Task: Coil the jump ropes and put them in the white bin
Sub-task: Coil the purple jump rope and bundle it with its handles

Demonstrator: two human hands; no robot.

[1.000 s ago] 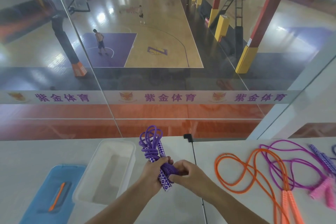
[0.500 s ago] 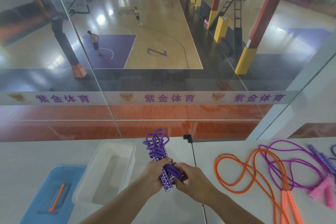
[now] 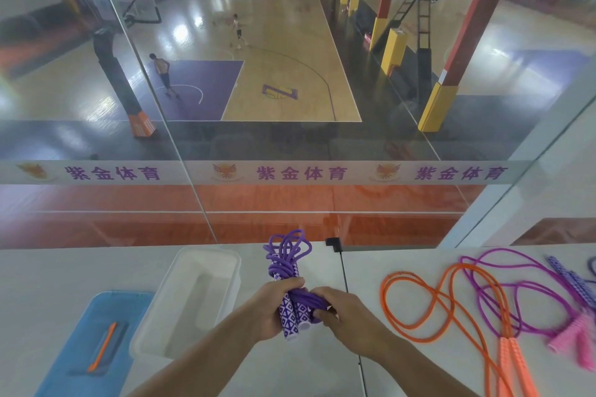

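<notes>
I see the purple jump rope (image 3: 289, 271) bundled into a coil and held upright above the table (image 3: 38, 284), its two patterned handles side by side at the bottom and its loops sticking up beyond my fingers. My left hand (image 3: 270, 308) grips the bundle around the handles, and my right hand (image 3: 342, 316) is pressed against it from the other side, its fingers curled round the rope wrapped about the middle. Just to the left of my left hand sits the white bin (image 3: 206, 259), with nothing visible inside. Further left lies a blue lid (image 3: 74, 361) with a small orange tool (image 3: 102, 347) on it. To the right of my right hand, an orange jump rope (image 3: 451, 303) lies loosely spread, tangled with a pink-handled jump rope (image 3: 522, 287).
</notes>
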